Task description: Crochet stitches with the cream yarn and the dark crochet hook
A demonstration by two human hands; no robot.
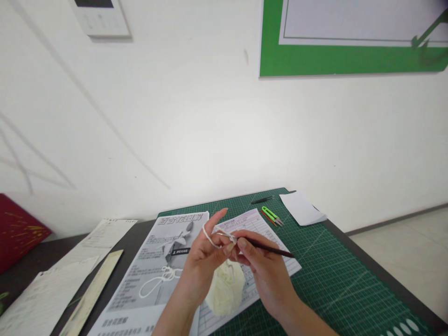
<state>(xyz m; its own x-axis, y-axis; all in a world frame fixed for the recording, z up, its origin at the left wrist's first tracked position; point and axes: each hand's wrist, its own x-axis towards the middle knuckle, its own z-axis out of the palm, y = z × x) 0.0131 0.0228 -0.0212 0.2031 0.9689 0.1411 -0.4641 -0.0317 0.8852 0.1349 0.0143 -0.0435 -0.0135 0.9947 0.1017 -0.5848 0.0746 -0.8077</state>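
My left hand (201,261) is raised over the printed sheets, its forefinger stretched up with white yarn (207,236) looped round it and the thumb and other fingers pinching the strand. My right hand (268,275) is closed on a thin dark crochet hook (271,248), whose tip meets the yarn at my left fingertips. A cream ball of yarn (226,289) lies under both hands. A loose loop of white yarn (157,282) trails over the grey instruction sheet (147,280).
A green cutting mat (332,280) covers the dark table. On it lie a form sheet (252,224), green snips (272,215), a black pen (262,200) and a white paper (303,208). Papers (45,294) and a ruler (93,291) lie left. A red object (17,231) stands at far left.
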